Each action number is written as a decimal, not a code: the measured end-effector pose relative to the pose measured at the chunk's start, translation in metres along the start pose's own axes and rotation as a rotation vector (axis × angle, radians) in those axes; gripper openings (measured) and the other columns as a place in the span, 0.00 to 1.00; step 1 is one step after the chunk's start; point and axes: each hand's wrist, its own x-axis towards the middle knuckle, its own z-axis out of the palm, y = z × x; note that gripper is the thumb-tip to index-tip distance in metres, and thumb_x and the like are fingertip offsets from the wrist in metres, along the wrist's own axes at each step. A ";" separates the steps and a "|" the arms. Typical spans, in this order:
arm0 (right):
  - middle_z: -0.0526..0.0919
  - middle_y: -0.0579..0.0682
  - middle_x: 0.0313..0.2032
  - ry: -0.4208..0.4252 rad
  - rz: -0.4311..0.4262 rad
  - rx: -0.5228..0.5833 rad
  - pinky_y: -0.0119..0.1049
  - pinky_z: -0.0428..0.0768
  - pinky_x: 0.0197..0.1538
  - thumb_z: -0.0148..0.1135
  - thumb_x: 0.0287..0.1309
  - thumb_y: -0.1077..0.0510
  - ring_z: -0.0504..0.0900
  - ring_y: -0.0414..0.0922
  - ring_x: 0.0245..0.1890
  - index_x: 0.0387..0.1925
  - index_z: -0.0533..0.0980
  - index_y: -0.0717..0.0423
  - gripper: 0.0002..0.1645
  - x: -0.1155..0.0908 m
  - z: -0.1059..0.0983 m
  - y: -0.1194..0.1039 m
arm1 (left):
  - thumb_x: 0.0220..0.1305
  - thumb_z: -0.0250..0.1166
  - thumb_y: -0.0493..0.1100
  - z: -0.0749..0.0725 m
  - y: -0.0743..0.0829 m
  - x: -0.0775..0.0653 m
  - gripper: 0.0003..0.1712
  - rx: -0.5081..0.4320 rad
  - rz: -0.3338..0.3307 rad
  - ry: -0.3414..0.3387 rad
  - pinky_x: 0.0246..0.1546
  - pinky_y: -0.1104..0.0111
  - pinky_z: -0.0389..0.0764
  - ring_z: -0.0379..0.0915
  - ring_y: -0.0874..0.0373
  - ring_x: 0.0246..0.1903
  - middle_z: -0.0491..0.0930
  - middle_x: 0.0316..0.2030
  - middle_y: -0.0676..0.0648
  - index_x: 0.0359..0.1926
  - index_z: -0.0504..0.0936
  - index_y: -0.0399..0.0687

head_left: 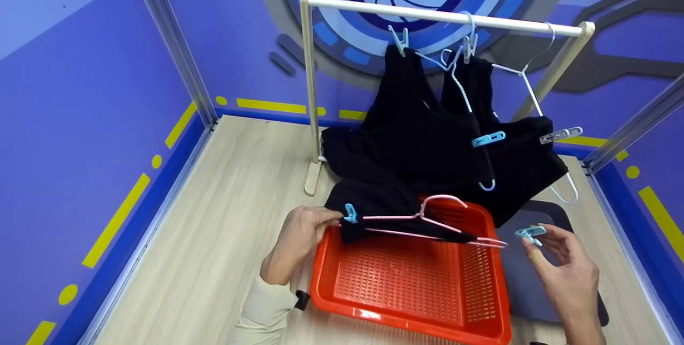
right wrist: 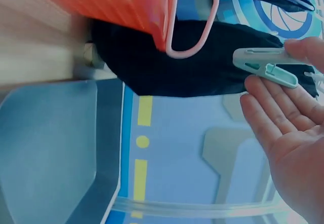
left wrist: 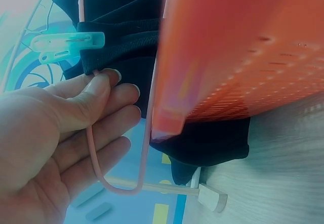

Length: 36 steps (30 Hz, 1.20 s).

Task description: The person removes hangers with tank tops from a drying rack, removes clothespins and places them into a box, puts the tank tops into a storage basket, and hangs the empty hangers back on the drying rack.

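My left hand (head_left: 299,235) pinches the left end of a pink hanger (head_left: 443,225), thumb and index finger meeting on its wire (left wrist: 92,150) right below a black strap. A blue clothespin (head_left: 350,213) clips that strap to the hanger. The black garment (head_left: 368,201) on the hanger droops behind it, over the back rim of a red basket (head_left: 409,326). Off to the right, my right hand (head_left: 572,267) holds a pale blue-green clothespin (right wrist: 263,64) between thumb and fingers, apart from the hanger's right end (right wrist: 185,54).
Behind the basket stands a wooden rack (head_left: 443,14). Two black garments (head_left: 422,142) hang there on a blue hanger (head_left: 459,80) and a white hanger (head_left: 529,86), with several clothespins attached. A dark grey tray (head_left: 539,286) lies right of the basket.
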 end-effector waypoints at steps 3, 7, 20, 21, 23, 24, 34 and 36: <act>0.82 0.51 0.45 0.019 0.012 -0.028 0.16 0.71 0.50 0.75 0.49 0.60 0.77 0.27 0.42 0.55 0.76 0.55 0.29 0.000 -0.001 0.005 | 0.57 0.70 0.36 0.000 0.000 0.000 0.04 0.002 0.007 0.008 0.34 0.69 0.82 0.83 0.63 0.32 0.86 0.30 0.53 0.33 0.89 0.48; 0.81 0.52 0.45 0.012 0.072 -0.071 0.16 0.71 0.48 0.74 0.51 0.56 0.76 0.27 0.41 0.55 0.75 0.56 0.29 0.000 0.000 0.013 | 0.56 0.70 0.35 0.001 0.000 0.000 0.04 0.011 0.019 0.022 0.34 0.69 0.82 0.82 0.63 0.31 0.86 0.30 0.52 0.33 0.89 0.48; 0.80 0.58 0.45 -0.135 0.194 -0.290 0.16 0.68 0.35 0.70 0.56 0.48 0.79 0.43 0.40 0.55 0.74 0.63 0.31 0.001 0.007 0.047 | 0.55 0.71 0.35 0.001 -0.001 0.000 0.05 0.021 -0.005 0.012 0.35 0.70 0.82 0.82 0.63 0.32 0.86 0.31 0.54 0.33 0.89 0.49; 0.80 0.59 0.45 -0.152 0.201 -0.299 0.16 0.68 0.34 0.70 0.56 0.48 0.79 0.47 0.41 0.54 0.74 0.64 0.31 0.001 0.007 0.050 | 0.55 0.71 0.35 0.001 -0.001 0.000 0.05 0.020 -0.004 0.014 0.35 0.70 0.82 0.82 0.63 0.32 0.86 0.31 0.54 0.33 0.89 0.49; 0.80 0.62 0.44 -0.177 0.214 -0.307 0.18 0.68 0.32 0.70 0.55 0.47 0.80 0.53 0.42 0.53 0.74 0.65 0.32 0.000 0.008 0.055 | 0.54 0.71 0.35 0.002 -0.001 0.000 0.05 0.019 0.002 0.017 0.34 0.70 0.82 0.82 0.63 0.32 0.86 0.30 0.54 0.33 0.89 0.49; 0.80 0.62 0.44 -0.183 0.218 -0.309 0.19 0.68 0.32 0.70 0.55 0.47 0.80 0.54 0.43 0.53 0.74 0.66 0.33 -0.001 0.009 0.057 | 0.54 0.71 0.35 0.002 -0.001 0.000 0.05 0.019 0.007 0.021 0.34 0.70 0.82 0.82 0.63 0.32 0.86 0.30 0.54 0.32 0.89 0.49; 0.81 0.65 0.41 -0.226 0.254 -0.335 0.43 0.77 0.37 0.70 0.54 0.44 0.80 0.58 0.42 0.51 0.74 0.69 0.35 -0.002 0.015 0.071 | 0.56 0.70 0.36 0.002 -0.001 0.000 0.03 0.006 0.015 0.032 0.33 0.69 0.82 0.83 0.63 0.31 0.86 0.29 0.52 0.32 0.89 0.48; 0.81 0.65 0.41 -0.237 0.264 -0.348 0.47 0.77 0.39 0.70 0.54 0.46 0.80 0.59 0.41 0.51 0.73 0.69 0.34 -0.003 0.017 0.074 | 0.57 0.70 0.36 0.002 -0.001 0.000 0.03 0.001 0.008 0.026 0.33 0.69 0.82 0.83 0.63 0.31 0.86 0.29 0.52 0.32 0.89 0.48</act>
